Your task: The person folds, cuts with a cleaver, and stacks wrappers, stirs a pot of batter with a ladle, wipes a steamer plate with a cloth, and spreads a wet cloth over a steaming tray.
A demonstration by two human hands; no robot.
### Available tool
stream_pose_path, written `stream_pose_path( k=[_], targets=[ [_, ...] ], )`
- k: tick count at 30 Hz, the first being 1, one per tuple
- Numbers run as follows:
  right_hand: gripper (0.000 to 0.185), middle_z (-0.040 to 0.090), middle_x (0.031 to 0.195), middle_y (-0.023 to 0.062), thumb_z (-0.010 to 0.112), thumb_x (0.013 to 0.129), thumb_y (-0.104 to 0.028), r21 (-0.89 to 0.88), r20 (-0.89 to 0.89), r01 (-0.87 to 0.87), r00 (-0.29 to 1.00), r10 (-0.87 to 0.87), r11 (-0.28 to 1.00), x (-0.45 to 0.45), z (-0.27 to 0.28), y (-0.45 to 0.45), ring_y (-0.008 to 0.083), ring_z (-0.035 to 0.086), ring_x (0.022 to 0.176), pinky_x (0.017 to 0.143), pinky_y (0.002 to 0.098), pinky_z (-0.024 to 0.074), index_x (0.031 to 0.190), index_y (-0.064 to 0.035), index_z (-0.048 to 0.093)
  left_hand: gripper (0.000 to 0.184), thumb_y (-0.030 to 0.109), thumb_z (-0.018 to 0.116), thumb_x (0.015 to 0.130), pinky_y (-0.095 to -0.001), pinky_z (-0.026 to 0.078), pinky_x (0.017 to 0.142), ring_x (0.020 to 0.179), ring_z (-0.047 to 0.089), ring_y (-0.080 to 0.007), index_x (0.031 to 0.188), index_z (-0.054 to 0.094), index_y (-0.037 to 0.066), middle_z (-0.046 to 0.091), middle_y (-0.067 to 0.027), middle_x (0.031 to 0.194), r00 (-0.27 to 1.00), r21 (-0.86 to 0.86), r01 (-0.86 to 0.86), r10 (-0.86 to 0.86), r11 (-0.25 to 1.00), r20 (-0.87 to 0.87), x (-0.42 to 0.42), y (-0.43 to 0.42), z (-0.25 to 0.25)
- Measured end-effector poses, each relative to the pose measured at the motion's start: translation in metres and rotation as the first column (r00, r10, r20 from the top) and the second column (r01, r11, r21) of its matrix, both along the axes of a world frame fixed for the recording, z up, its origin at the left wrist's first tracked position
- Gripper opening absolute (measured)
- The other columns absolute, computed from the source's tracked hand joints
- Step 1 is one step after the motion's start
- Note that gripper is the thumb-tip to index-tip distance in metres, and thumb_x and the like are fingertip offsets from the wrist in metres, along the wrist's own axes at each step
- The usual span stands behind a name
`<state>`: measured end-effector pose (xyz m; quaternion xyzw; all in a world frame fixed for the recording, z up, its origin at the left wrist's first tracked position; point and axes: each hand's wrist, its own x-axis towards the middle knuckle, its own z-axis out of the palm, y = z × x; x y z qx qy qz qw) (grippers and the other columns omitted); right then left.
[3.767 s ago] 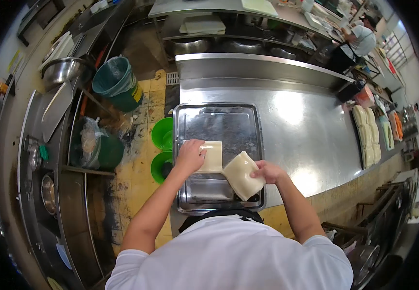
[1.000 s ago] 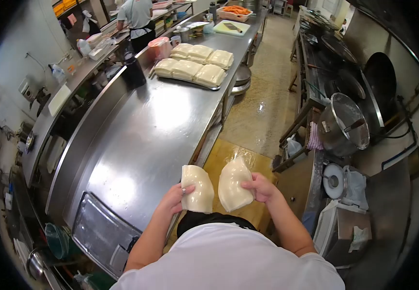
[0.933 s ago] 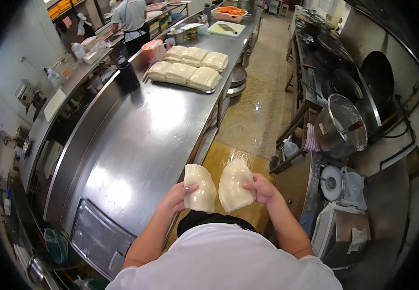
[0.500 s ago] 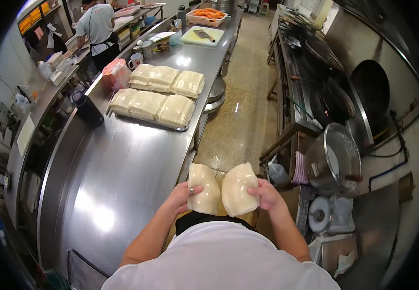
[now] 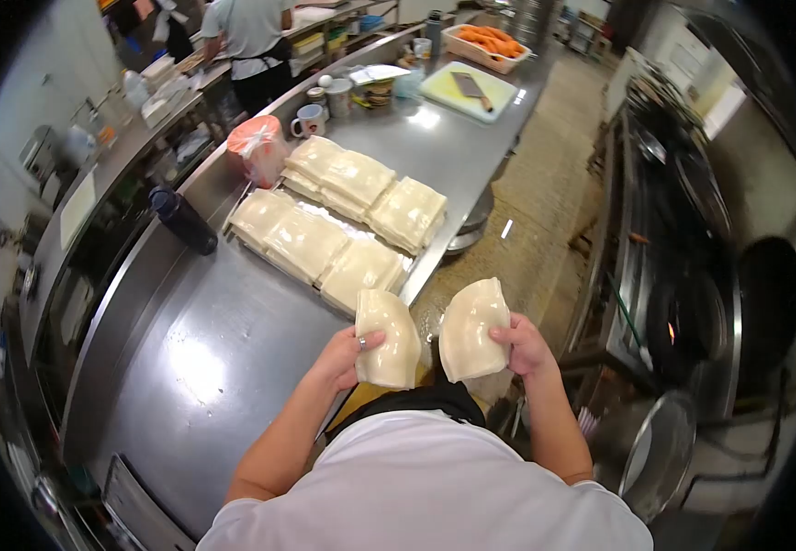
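My left hand point(image 5: 347, 356) is closed on a cream-coloured, glossy, flexible square packet point(image 5: 393, 344), thumb on its face. A similar packet point(image 5: 473, 331) is gripped in my right hand point(image 5: 524, 344). Both packets droop and curve downward, a small gap between them, in front of my body. What is inside them I cannot make out; they look like dough sheets in clear film. Just beyond my left hand, several matching packets point(image 5: 304, 241) lie in two rows on a metal tray point(image 5: 334, 296) on the steel counter point(image 5: 205, 312).
Behind the tray stand a pink-red bag point(image 5: 258, 151) and a mug point(image 5: 309, 120). A dark bottle point(image 5: 182, 220) leans at the left. Farther back are a cleaver point(image 5: 471, 90) on a cutting board point(image 5: 444, 83) and carrots point(image 5: 490, 41). Woks point(image 5: 687, 317) line the right; a co-worker point(image 5: 251, 41) stands beyond.
The view has turned to the right and the tray of packets appears nearer. Both hands still hold their packets, now slightly farther apart and closer to the tray.
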<state>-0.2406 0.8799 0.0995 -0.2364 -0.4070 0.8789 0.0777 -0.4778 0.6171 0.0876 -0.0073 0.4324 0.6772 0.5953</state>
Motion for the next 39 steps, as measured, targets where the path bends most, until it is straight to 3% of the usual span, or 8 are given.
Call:
stream_pose_path(
  k=[11,19,23,29,32,35,36,39],
  targets=[
    [0.047,0.072,0.12,0.0163,0.076,0.089,-0.007,-0.015,0.018,-0.473,0.881,0.473,0.881,-0.204,-0.014,0.205,0.026,0.073,0.104,0.093,0.0412,0.06,0.13,0.0082,0.06,0.041,0.009,0.068,0.097,-0.0503,0.056,0.1,0.116,0.067,-0.0326,0.135,0.058,-0.002,0.067,-0.0159,0.129,0.866,-0.144,-0.493,0.5,0.858,0.019,-0.012,0.104,-0.009],
    [0.048,0.07,0.123,0.0178,0.072,0.09,-0.003,-0.06,-0.033,-0.71,0.704,0.709,0.702,-0.347,-0.025,0.242,0.0271,0.072,0.107,0.096,0.0416,0.0603,0.135,0.0097,0.057,0.044,0.008,0.072,0.094,-0.0508,0.059,0.097,0.114,0.069,-0.0318,0.135,0.059,-0.001,0.068,-0.0149,0.128,0.66,-0.112,-0.738,0.747,0.665,0.085,0.014,0.141,-0.016],
    [0.048,0.067,0.128,0.0196,0.068,0.092,0.001,0.007,0.128,-0.784,0.616,0.777,0.621,-0.384,-0.069,0.255,0.0288,0.07,0.113,0.1,0.0417,0.058,0.137,0.0103,0.054,0.044,0.008,0.073,0.094,-0.0505,0.06,0.096,0.111,0.07,-0.0319,0.134,0.059,-0.002,0.068,-0.0158,0.126,0.587,-0.109,-0.798,0.805,0.593,0.08,0.024,0.15,-0.021],
    [0.046,0.067,0.127,0.0201,0.066,0.092,0.001,0.126,0.247,-0.777,0.627,0.739,0.617,-0.387,-0.082,0.259,0.0295,0.07,0.111,0.096,0.0408,0.0585,0.136,0.0103,0.055,0.048,0.009,0.071,0.095,-0.0502,0.058,0.099,0.116,0.068,-0.0327,0.138,0.054,-0.003,0.065,-0.0171,0.131,0.603,-0.135,-0.781,0.792,0.61,0.09,0.025,0.143,-0.04],
    [0.045,0.069,0.121,0.0231,0.07,0.089,-0.005,0.404,0.523,-0.739,0.67,0.528,0.538,-0.379,-0.063,0.254,0.0277,0.071,0.107,0.089,0.04,0.0592,0.131,0.0084,0.058,0.045,0.008,0.071,0.096,-0.0499,0.059,0.098,0.114,0.068,-0.0323,0.136,0.056,-0.005,0.066,-0.0172,0.129,0.609,-0.134,-0.776,0.788,0.616,0.094,0.016,0.147,-0.036],
    [0.044,0.073,0.106,0.0242,0.073,0.087,-0.011,0.598,0.773,-0.796,0.604,0.195,0.093,-0.361,-0.031,0.254,0.0265,0.073,0.096,0.081,0.0395,0.0587,0.125,0.0066,0.062,0.041,0.007,0.07,0.097,-0.0496,0.059,0.096,0.112,0.069,-0.0315,0.134,0.058,-0.006,0.066,-0.0171,0.127,0.595,-0.111,-0.789,0.796,0.605,0.108,0.012,0.15,-0.038],
    [0.043,0.073,0.089,0.0231,0.073,0.085,-0.014,0.809,0.54,-0.481,0.836,0.102,-0.338,-0.346,-0.068,0.269,0.0249,0.074,0.086,0.074,0.038,0.0585,0.122,0.006,0.064,0.041,0.007,0.069,0.097,-0.0495,0.059,0.096,0.112,0.069,-0.0311,0.134,0.058,-0.006,0.066,-0.017,0.127,0.592,-0.097,-0.793,0.798,0.601,0.11,0.01,0.151,-0.04],
    [0.041,0.074,0.09,0.0201,0.072,0.088,-0.018,0.892,0.449,-0.451,0.869,0.21,-0.038,-0.316,-0.048,0.247,0.0254,0.074,0.081,0.072,0.038,0.0585,0.12,0.0059,0.065,0.04,0.008,0.069,0.098,-0.0489,0.059,0.096,0.112,0.069,-0.0303,0.133,0.058,-0.006,0.067,-0.0167,0.127,0.594,-0.075,-0.796,0.799,0.601,0.095,0.002,0.152,-0.034]
  ],
)
